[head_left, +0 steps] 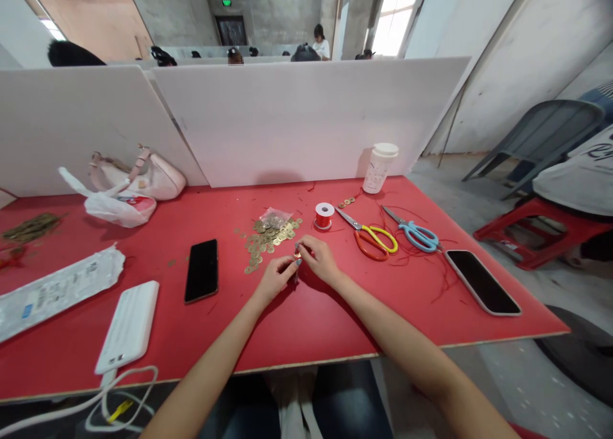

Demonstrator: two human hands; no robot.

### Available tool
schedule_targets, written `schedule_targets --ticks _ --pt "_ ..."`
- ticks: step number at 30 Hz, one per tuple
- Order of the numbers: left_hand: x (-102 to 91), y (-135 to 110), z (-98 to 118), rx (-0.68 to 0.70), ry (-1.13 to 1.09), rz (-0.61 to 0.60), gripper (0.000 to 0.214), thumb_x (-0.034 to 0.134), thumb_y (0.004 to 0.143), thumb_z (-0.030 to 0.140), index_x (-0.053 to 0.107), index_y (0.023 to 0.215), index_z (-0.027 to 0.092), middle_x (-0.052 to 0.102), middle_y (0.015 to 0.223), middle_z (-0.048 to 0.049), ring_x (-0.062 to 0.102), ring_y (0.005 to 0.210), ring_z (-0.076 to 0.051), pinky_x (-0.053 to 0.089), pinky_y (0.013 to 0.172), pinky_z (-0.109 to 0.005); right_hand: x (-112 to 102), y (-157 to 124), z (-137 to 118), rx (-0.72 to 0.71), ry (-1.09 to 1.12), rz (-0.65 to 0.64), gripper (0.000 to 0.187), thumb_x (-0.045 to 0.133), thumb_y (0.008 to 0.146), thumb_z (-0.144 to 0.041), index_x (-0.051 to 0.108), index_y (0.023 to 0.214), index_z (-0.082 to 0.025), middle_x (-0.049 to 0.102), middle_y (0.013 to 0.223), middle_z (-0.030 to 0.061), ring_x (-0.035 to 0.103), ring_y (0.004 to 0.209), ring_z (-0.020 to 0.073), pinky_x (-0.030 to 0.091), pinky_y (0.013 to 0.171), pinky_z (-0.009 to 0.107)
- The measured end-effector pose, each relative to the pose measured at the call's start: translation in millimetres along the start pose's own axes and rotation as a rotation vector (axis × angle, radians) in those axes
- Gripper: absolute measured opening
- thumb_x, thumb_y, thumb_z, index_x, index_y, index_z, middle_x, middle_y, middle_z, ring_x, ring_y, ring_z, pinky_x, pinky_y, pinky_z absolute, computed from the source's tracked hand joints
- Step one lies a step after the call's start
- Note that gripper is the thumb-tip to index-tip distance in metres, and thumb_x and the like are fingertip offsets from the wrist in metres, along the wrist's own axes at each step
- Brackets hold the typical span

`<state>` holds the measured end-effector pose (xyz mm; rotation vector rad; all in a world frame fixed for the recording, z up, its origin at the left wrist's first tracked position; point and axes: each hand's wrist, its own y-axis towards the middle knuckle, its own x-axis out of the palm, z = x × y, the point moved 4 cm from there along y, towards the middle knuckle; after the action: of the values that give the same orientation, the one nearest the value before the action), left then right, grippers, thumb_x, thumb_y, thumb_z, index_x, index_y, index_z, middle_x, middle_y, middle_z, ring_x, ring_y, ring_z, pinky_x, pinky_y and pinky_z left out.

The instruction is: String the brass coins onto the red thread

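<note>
Close together over the red table point(316, 324), my left hand point(278, 276) and my right hand point(317, 257) meet at their fingertips. Both are closed in a pinch around something small and brassy, perhaps a coin, mostly hidden by the fingers. Just beyond them lies a loose pile of brass coins with holes point(263, 242), with a small clear plastic bag point(275, 218) on it. A spool of red thread point(324, 216) stands behind my right hand. To its right are yellow-and-red scissors point(376, 241) and blue-handled scissors point(417, 236), among loose red cords.
A black phone point(202, 271) and white power bank point(128, 327) lie left; another phone point(483, 282) lies right. A lidded cup point(380, 168), pink handbag point(160, 176) and plastic bag point(122, 207) stand by the white partition point(306, 119). A person sits on a red stool point(536, 228).
</note>
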<state>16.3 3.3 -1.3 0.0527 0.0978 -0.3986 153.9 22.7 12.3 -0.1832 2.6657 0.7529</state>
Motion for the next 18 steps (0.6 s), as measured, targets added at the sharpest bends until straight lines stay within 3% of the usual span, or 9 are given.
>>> schedule_targets --ticks 6,10,13,18 --pt "-1.9 1 8 0.023 0.036 0.013 0.047 0.062 0.082 0.058 0.053 0.059 0.017 0.050 0.043 0.0039 0.047 0.037 -0.010 0.038 0.041 -0.021 2 -1 -1 0.003 -0.056 0.028 0.023 0.044 0.093 -0.026 0.051 0.072 -0.020 0.055 0.070 -0.0001 0.050 0.064 0.0144 0.037 0.063 0.026" --pt "-3.1 1 12 0.063 0.070 0.019 0.046 0.062 0.082 0.057 0.058 0.061 0.016 0.049 0.043 0.0034 0.043 0.038 -0.009 0.034 0.042 -0.022 -1 -2 -1 0.045 -0.048 0.051 0.013 0.045 0.089 -0.023 0.057 0.090 -0.020 0.062 0.077 0.0004 0.056 0.066 0.0143 0.041 0.065 0.025" --pt "-4.9 -1 11 0.057 0.097 0.034 0.044 0.060 0.084 0.054 0.061 0.062 0.016 0.050 0.044 0.0023 0.043 0.039 -0.010 0.033 0.044 -0.022 -2 -3 -2 0.056 -0.016 0.072 0.023 0.046 0.083 -0.018 0.057 0.102 -0.020 0.065 0.083 0.0010 0.059 0.068 0.0143 0.044 0.063 0.024" --pt "-6.5 -4 13 0.056 0.162 0.042 0.044 0.057 0.087 0.048 0.063 0.059 0.015 0.051 0.044 0.0010 0.044 0.043 -0.010 0.035 0.049 -0.023 -1 -3 -2 0.017 0.046 0.062 0.030 0.045 0.078 -0.014 0.055 0.105 -0.020 0.065 0.084 0.0007 0.062 0.073 0.0148 0.048 0.065 0.025"
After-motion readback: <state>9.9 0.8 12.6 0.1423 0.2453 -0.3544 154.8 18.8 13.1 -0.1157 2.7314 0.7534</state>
